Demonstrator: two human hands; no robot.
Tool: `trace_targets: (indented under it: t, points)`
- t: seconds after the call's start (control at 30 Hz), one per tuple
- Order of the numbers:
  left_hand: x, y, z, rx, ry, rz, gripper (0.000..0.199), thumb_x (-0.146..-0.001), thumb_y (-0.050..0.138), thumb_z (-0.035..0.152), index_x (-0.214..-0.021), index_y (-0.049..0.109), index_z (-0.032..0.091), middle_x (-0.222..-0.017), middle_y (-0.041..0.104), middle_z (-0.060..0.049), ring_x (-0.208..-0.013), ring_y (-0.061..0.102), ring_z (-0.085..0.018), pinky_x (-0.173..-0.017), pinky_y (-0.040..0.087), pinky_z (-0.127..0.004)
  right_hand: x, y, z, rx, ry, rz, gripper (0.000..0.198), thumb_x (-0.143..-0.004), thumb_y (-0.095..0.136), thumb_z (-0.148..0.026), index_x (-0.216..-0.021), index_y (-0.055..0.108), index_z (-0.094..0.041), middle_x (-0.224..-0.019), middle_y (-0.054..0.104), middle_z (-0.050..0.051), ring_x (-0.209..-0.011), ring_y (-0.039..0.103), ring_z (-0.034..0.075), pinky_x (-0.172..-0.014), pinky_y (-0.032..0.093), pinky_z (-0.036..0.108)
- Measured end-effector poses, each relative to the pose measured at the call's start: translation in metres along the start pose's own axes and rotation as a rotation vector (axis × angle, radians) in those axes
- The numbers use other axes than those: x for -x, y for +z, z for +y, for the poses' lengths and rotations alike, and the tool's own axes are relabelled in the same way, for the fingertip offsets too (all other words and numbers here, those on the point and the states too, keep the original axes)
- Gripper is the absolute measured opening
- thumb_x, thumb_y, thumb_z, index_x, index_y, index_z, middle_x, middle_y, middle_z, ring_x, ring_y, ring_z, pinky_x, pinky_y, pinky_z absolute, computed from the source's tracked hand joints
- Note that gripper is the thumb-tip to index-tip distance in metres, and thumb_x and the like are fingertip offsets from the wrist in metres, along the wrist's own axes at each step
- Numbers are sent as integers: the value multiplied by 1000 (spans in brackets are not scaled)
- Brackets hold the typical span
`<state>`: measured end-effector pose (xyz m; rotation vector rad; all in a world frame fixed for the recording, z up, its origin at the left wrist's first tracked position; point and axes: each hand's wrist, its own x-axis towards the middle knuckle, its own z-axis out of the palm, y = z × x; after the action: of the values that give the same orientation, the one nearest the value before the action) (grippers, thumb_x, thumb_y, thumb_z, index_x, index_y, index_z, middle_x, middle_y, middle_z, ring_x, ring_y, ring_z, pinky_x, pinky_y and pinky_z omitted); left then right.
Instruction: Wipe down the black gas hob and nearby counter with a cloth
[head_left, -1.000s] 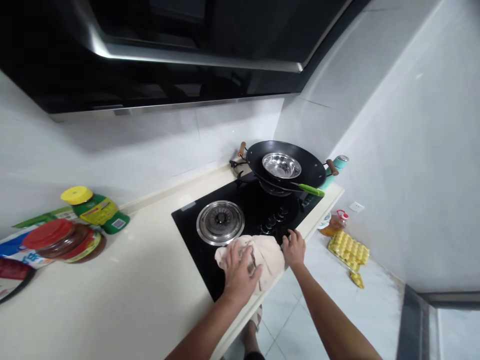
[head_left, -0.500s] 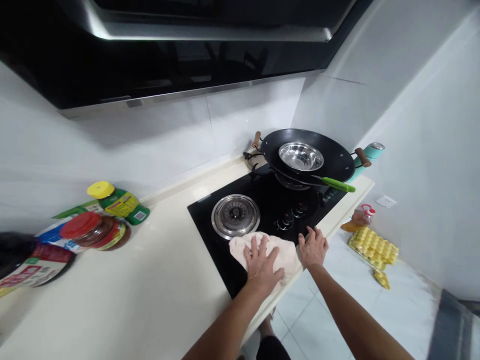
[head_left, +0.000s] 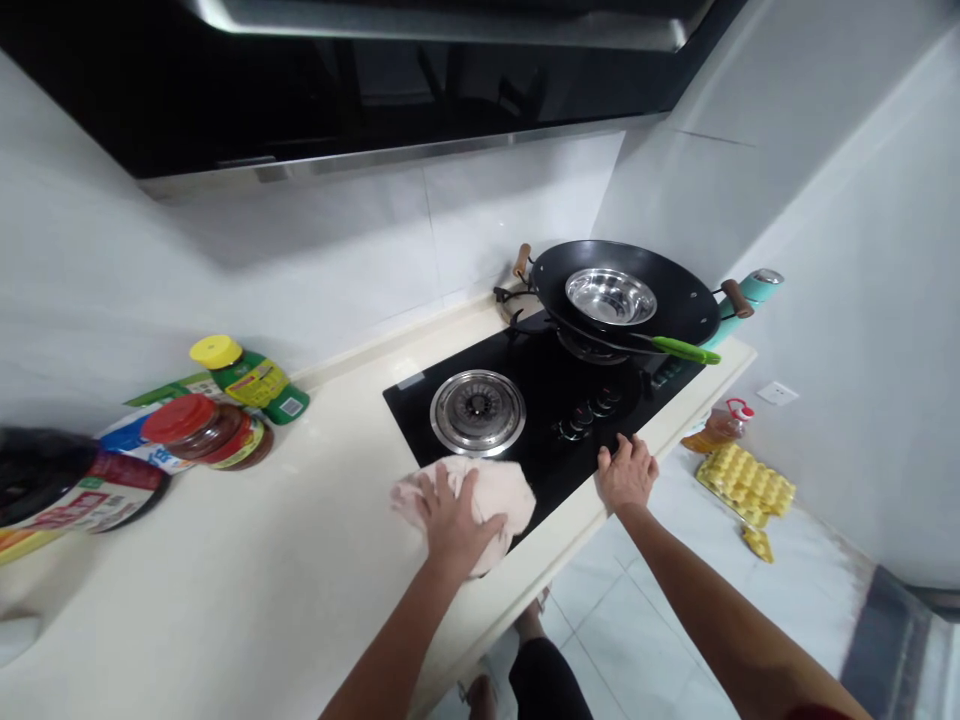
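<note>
My left hand [head_left: 455, 520] lies with spread fingers on a pale pink cloth [head_left: 504, 495], pressing it flat. The cloth covers the front left corner of the black glass cooktop [head_left: 409, 405] and laps over onto the cream countertop [head_left: 315, 560]. Just behind the cloth is the round steel left burner [head_left: 478, 412]. My right hand [head_left: 628, 474] rests on the cooktop's front edge and the counter rim, fingers apart, with no object in it. Beyond it are the control knobs [head_left: 589, 415].
A black wok [head_left: 679, 300] holding a steel bowl [head_left: 611, 296] and a green-handled utensil [head_left: 684, 350] sits on the right burner. Bottles and a red-lidded jar [head_left: 214, 430] stand at left. The range hood [head_left: 375, 110] overhangs the cooktop. Yellow egg trays [head_left: 744, 482] lie on the floor.
My left hand has slid the cloth leftward, from the cooktop's front to its left corner and onto the countertop. My right hand stays at the front edge. The view has shifted slightly.
</note>
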<state>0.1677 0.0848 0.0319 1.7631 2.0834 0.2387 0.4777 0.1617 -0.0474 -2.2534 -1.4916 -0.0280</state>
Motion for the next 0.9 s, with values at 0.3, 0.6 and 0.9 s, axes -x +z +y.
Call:
trace_targets:
  t: [0.3,0.6,0.9]
  points:
    - [-25,60,109,84,333,-145,89,-72,77,69,-152,51,37,-181,8,-9,-163,-7,-49,-129,-1,-72,-3,6,14,-11,8,-11,56,-98,37,-47,-145,50,-18,-155,43,21,-147,37,36,-121,21,57]
    - [73,39,15,75,312,-115,72,-80,75,55,-147,56,40,-179,20,-7,-164,12,-42,-130,15,-70,-1,5,13,2,-2,-15,60,-99,34,-49,-145,51,-15,-154,44,23,-147,37,36,-122,20,56]
    - [164,15,-120,-187,79,84,81,-75,71,36,-154,50,36,-170,41,-7,-159,31,-40,-123,30,-67,1,5,14,13,-10,-5,59,-100,34,-48,-147,49,-16,-155,43,24,-147,37,36,-121,21,55]
